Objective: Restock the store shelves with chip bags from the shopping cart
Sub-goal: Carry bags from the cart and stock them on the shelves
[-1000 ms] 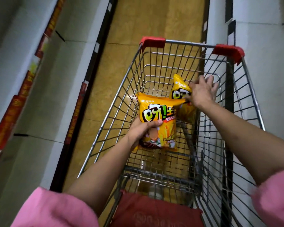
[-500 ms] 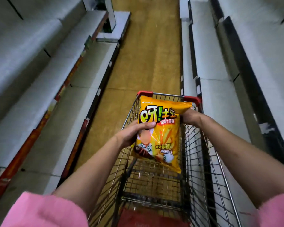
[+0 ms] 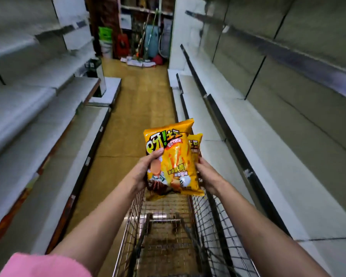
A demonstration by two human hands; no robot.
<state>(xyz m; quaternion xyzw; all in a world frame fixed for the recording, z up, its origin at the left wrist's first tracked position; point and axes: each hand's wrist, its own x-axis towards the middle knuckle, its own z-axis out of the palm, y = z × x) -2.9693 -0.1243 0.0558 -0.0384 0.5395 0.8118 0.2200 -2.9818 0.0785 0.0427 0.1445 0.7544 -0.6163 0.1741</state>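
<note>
both grips are closed: the left hand [image 3: 143,171] pinches the big glossy orange chip bag [image 3: 171,159], the right hand [image 3: 207,174] holds a second orange bag [image 3: 195,145] behind it, above the wire shopping cart [image 3: 164,236]. set them upright on the white shelf [image 3: 248,156] (hold edges, don't crush).

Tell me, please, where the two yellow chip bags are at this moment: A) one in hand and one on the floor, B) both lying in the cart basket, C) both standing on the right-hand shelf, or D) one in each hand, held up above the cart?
D: the left hand grips the front chip bag and the right hand holds the second chip bag behind it, above the cart.
</note>
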